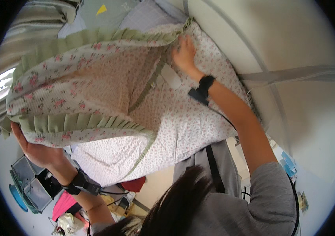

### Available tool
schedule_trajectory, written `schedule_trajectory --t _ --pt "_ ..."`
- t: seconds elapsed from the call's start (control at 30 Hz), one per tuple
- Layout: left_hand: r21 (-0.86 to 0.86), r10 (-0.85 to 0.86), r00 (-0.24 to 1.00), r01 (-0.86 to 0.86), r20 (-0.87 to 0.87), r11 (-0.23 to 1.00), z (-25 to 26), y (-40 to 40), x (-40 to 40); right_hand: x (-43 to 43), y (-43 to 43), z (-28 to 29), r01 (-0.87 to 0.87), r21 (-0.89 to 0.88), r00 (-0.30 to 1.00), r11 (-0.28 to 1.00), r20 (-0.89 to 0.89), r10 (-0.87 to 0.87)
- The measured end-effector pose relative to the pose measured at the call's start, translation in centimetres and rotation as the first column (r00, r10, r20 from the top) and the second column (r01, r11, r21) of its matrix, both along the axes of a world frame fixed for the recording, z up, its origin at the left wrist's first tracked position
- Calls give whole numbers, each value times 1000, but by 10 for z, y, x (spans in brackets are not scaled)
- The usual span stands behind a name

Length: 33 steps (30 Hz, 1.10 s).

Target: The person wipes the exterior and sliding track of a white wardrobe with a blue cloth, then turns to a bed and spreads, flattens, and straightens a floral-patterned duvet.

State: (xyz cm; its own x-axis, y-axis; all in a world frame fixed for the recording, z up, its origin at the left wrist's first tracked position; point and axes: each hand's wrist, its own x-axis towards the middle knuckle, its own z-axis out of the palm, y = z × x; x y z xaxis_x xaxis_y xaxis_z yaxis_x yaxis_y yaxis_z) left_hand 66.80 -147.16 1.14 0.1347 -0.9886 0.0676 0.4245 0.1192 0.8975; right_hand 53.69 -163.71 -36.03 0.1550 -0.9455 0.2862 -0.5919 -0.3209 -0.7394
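A floral bed cover [58, 101] with pleated green ruffle trim spreads raised across the left of the view. At its lower left corner my left hand [41, 152] grips the edge, the fingers partly hidden by cloth. My right hand [185, 54], blurred, is at the cover's upper right end beside the ruffle; whether its fingers hold the cloth I cannot tell. Under the cover lies a mattress with a small-flowered white sheet [198, 118]. A white tag [171, 76] shows near my right wrist. Each wrist wears a black strap with a device and cable.
A grey checked pillow [148, 14] and a grey-green cloth [105, 17] lie at the bed's far end. Shiny curtains [34, 32] hang at left. Pale netting with a grey band [297, 77] rises along the right. Storage cubes [37, 188] and a plastic bag [70, 224] stand lower left.
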Motion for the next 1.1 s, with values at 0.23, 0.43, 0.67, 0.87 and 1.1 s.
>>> schedule_trajectory --t 0.23,0.43,0.67,0.87,1.1 --pt "-67 -28 1000 27 -6 997 -7 15 -5 -34 -71 -38 -599 691 766 405 642 38" --pt "206 -94 924 180 -371 962 -101 0 -101 -152 46 68 -831 547 526 99 832 -176" --pt "449 -72 698 532 -712 718 -206 -8 -286 -284 169 66 -612 784 682 105 590 -433" --pt "803 256 843 292 -472 520 -307 119 -233 -338 199 3 -507 835 614 213 523 -591" --pt "991 699 710 134 -85 -16 -395 299 -192 -386 208 -53 -553 761 599 339 646 -474"
